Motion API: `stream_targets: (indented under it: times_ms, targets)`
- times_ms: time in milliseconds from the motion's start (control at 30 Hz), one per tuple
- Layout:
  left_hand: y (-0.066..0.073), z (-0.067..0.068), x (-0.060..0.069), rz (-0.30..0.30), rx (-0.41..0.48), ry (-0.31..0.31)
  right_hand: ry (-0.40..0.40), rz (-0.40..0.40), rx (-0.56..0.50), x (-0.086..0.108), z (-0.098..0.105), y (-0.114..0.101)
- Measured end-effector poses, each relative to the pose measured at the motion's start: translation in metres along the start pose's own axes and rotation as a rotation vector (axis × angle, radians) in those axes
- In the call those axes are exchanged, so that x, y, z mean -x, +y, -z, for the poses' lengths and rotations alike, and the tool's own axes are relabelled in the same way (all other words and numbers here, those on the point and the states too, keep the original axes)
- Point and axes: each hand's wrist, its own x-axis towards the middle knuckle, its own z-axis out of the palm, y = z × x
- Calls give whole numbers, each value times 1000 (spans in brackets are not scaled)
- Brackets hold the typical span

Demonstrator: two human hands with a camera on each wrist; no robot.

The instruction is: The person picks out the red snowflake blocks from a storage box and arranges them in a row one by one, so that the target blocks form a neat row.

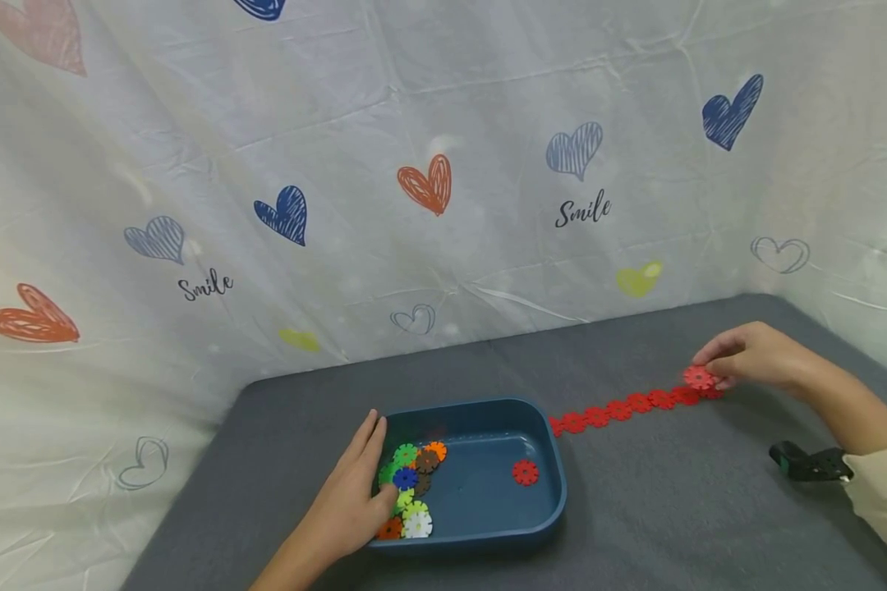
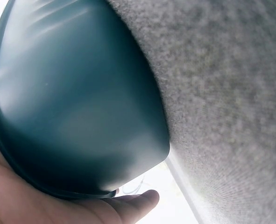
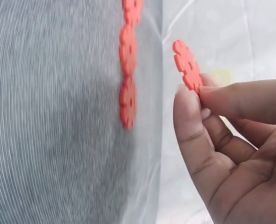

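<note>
My right hand (image 1: pixel 757 357) pinches a red notched flower disc (image 3: pixel 188 65) between thumb and fingertips, above the far right end of a row of joined red discs (image 1: pixel 618 410). In the right wrist view the held disc is tilted and apart from the row. My left hand (image 1: pixel 351 492) grips the left wall of a dark blue plastic tub (image 1: pixel 488 538), thumb over the rim and fingers along the outside. By the thumb lies a pile of mixed-colour flower discs (image 1: pixel 416 509). A single red disc (image 1: pixel 526 472) lies toward the tub's right side.
The row runs over the grey cloth-covered table (image 1: pixel 650 509) from the tub's right wall toward the far right. A black strap-like object (image 1: pixel 806 462) shows by the right sleeve. A white curtain (image 1: pixel 340 123) with printed hearts hangs behind the table.
</note>
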Motion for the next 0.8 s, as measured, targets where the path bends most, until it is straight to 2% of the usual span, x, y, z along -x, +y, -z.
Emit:
stream_targets:
  times_ms: [367, 467, 800]
  targets:
    - [-1, 0, -2, 12, -9, 9, 3, -69, -4, 2, 22, 20]
    - [-1, 1, -2, 0, -10, 10, 3, -92, -12, 2, 26, 26]
    - [-2, 0, -2, 8, -9, 6, -32, -114, -6, 4, 27, 38]
